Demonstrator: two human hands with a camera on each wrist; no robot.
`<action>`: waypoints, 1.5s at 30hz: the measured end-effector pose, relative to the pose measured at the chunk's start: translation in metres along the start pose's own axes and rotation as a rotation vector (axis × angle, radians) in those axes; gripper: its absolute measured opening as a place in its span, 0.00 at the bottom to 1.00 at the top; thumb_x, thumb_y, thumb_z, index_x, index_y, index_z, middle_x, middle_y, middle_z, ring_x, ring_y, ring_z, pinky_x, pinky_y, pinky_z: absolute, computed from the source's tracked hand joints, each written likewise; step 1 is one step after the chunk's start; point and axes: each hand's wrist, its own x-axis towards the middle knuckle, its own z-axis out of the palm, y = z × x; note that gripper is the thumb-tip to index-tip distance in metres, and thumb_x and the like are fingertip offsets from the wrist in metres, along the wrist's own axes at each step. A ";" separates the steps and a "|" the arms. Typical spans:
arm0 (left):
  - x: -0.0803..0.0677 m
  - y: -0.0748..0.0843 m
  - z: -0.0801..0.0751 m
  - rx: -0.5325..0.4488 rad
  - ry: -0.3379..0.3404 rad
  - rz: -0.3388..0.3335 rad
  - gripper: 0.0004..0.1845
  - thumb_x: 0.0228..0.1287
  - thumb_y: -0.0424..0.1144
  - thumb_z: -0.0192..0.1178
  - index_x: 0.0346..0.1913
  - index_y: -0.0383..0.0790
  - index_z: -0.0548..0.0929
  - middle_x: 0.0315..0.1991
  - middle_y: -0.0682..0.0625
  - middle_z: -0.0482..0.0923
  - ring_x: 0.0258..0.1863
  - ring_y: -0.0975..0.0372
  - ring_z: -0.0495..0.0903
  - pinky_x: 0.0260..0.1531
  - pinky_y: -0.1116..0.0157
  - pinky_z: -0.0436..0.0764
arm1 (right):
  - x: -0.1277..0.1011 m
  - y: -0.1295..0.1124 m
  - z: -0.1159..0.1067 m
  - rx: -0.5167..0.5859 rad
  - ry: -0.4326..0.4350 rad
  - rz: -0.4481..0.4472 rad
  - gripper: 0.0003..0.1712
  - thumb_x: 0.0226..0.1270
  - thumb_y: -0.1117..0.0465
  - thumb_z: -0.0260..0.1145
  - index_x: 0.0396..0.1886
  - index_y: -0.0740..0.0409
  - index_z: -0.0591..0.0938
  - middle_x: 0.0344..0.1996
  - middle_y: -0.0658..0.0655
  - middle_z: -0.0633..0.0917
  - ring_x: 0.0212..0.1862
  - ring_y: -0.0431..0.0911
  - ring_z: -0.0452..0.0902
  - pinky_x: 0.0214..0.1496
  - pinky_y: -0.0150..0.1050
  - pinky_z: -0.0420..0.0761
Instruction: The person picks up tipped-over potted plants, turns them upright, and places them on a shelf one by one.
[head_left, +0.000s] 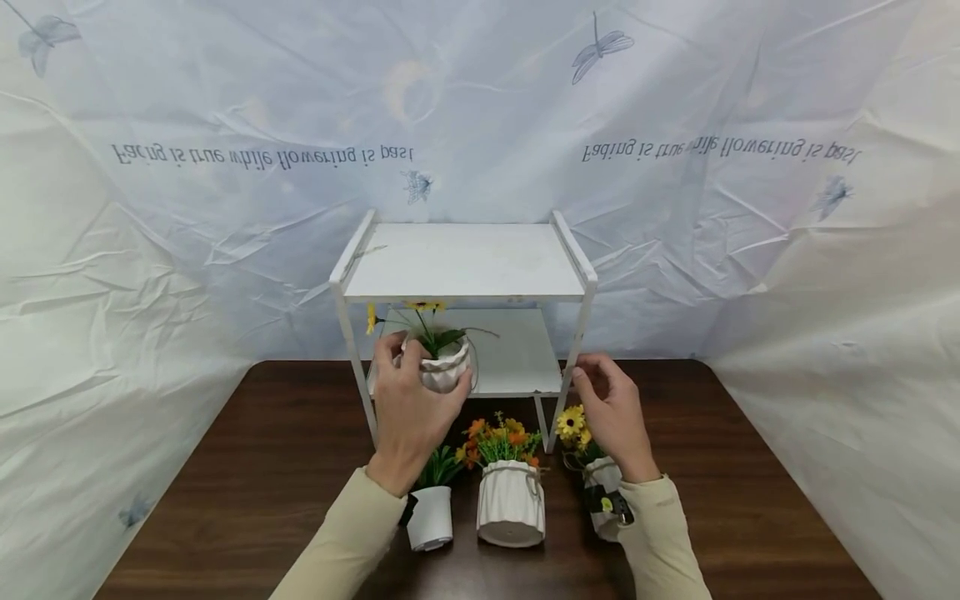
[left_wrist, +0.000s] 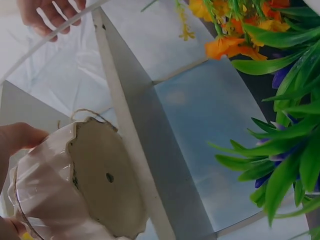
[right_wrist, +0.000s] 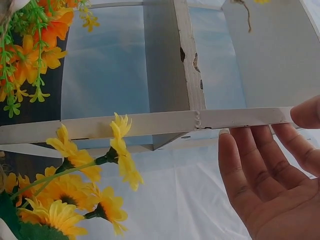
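flowerpot (head_left: 444,375) is held between the left fingers (head_left: 412,358) and thumb (head_left: 462,388).

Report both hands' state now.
Left hand: closed, holding a white flowerpot.
Right hand: at the shelf post; can't tell whether closed on it.

Head view: bright, diffuse light, seemingly from above. Pale cloth (head_left: 480,100), evenly lit, soft crease shadows. White shelf (head_left: 465,258), top bright; lower board (head_left: 513,346) in grey shade. Table (head_left: 247,500), dark, faint sheen at near side. Wide-angle stretching toward left and right edges.

Wrist views: two, dimmer, cool cast, muted contrast. Pot (left_wrist: 50,175), glossy highlights on ribbed side. Background cloth soft, low in detail.
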 end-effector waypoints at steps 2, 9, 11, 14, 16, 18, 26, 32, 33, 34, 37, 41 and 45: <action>0.003 -0.002 0.004 -0.012 0.011 0.009 0.24 0.52 0.47 0.78 0.37 0.35 0.77 0.56 0.29 0.70 0.48 0.43 0.75 0.38 0.47 0.83 | 0.000 0.001 0.000 0.003 0.002 0.006 0.13 0.81 0.56 0.57 0.53 0.59 0.81 0.43 0.62 0.85 0.38 0.38 0.81 0.41 0.35 0.83; 0.017 -0.010 0.014 -0.011 0.055 0.017 0.24 0.51 0.47 0.79 0.36 0.35 0.77 0.54 0.30 0.71 0.45 0.43 0.75 0.38 0.46 0.82 | 0.000 0.000 0.000 -0.002 -0.006 0.016 0.15 0.81 0.56 0.58 0.55 0.60 0.81 0.44 0.61 0.85 0.39 0.38 0.81 0.44 0.35 0.84; 0.021 -0.012 0.016 -0.015 0.054 0.017 0.24 0.51 0.48 0.79 0.38 0.34 0.79 0.55 0.30 0.71 0.47 0.43 0.75 0.39 0.45 0.82 | 0.000 0.000 0.000 -0.006 -0.004 0.017 0.15 0.81 0.56 0.58 0.55 0.60 0.81 0.44 0.61 0.85 0.39 0.38 0.81 0.44 0.35 0.84; 0.026 -0.017 0.020 -0.024 0.062 0.021 0.27 0.51 0.47 0.78 0.46 0.32 0.82 0.56 0.30 0.70 0.48 0.43 0.76 0.39 0.44 0.83 | 0.000 0.000 -0.001 -0.006 -0.006 0.021 0.15 0.81 0.55 0.58 0.55 0.60 0.81 0.44 0.61 0.85 0.39 0.38 0.82 0.44 0.35 0.84; 0.029 -0.020 0.022 -0.031 0.071 0.026 0.30 0.51 0.46 0.79 0.52 0.31 0.82 0.57 0.29 0.70 0.48 0.43 0.76 0.39 0.44 0.83 | 0.000 0.000 -0.001 -0.006 -0.010 0.022 0.15 0.81 0.55 0.57 0.56 0.60 0.81 0.44 0.61 0.84 0.39 0.38 0.82 0.44 0.35 0.84; 0.032 -0.023 0.025 -0.035 0.072 0.033 0.33 0.51 0.46 0.78 0.58 0.32 0.81 0.58 0.29 0.69 0.49 0.43 0.75 0.40 0.44 0.83 | 0.000 -0.001 -0.001 -0.003 -0.011 0.019 0.15 0.81 0.55 0.57 0.55 0.59 0.81 0.44 0.61 0.84 0.40 0.38 0.82 0.44 0.35 0.84; 0.043 -0.031 0.033 -0.039 0.053 0.058 0.45 0.52 0.46 0.78 0.73 0.40 0.70 0.65 0.30 0.64 0.57 0.43 0.74 0.50 0.43 0.82 | 0.000 -0.002 -0.001 -0.004 -0.009 0.018 0.14 0.81 0.55 0.58 0.55 0.58 0.81 0.44 0.61 0.85 0.39 0.38 0.81 0.44 0.35 0.84; 0.041 -0.039 0.038 -0.052 0.040 0.030 0.44 0.50 0.44 0.80 0.70 0.34 0.73 0.63 0.29 0.65 0.54 0.41 0.76 0.49 0.42 0.82 | -0.001 -0.001 0.000 0.002 -0.016 0.036 0.13 0.81 0.56 0.58 0.54 0.57 0.81 0.44 0.60 0.85 0.40 0.38 0.82 0.44 0.35 0.84; 0.040 -0.040 0.039 -0.055 0.031 0.018 0.43 0.50 0.44 0.80 0.68 0.33 0.74 0.62 0.28 0.65 0.53 0.41 0.76 0.48 0.43 0.82 | -0.001 -0.001 0.000 0.003 -0.017 0.038 0.13 0.81 0.55 0.58 0.54 0.57 0.81 0.44 0.60 0.85 0.40 0.39 0.82 0.44 0.35 0.84; 0.040 -0.041 0.039 -0.054 0.021 0.006 0.41 0.50 0.44 0.80 0.66 0.32 0.75 0.61 0.28 0.66 0.52 0.42 0.76 0.47 0.43 0.82 | -0.001 -0.001 0.000 0.004 -0.018 0.039 0.13 0.81 0.55 0.58 0.54 0.57 0.81 0.44 0.60 0.85 0.40 0.39 0.82 0.44 0.35 0.84; 0.039 -0.044 0.040 -0.051 -0.015 -0.033 0.39 0.51 0.43 0.80 0.63 0.29 0.77 0.60 0.28 0.67 0.51 0.42 0.75 0.47 0.44 0.81 | -0.001 -0.001 0.000 0.007 -0.022 0.039 0.14 0.81 0.55 0.57 0.55 0.57 0.81 0.44 0.60 0.85 0.40 0.39 0.82 0.44 0.35 0.84; 0.040 -0.041 0.039 -0.003 -0.057 -0.068 0.35 0.53 0.46 0.80 0.58 0.29 0.78 0.59 0.28 0.66 0.51 0.41 0.74 0.42 0.44 0.81 | -0.001 -0.002 -0.001 0.007 -0.022 0.038 0.14 0.81 0.55 0.58 0.55 0.57 0.81 0.44 0.60 0.85 0.40 0.39 0.82 0.44 0.36 0.84; 0.043 -0.033 0.037 0.087 -0.068 -0.094 0.29 0.56 0.49 0.77 0.49 0.29 0.79 0.57 0.28 0.67 0.45 0.39 0.75 0.27 0.45 0.79 | 0.001 -0.002 -0.001 -0.003 -0.021 0.036 0.14 0.81 0.55 0.57 0.55 0.57 0.81 0.45 0.60 0.85 0.40 0.38 0.82 0.44 0.36 0.84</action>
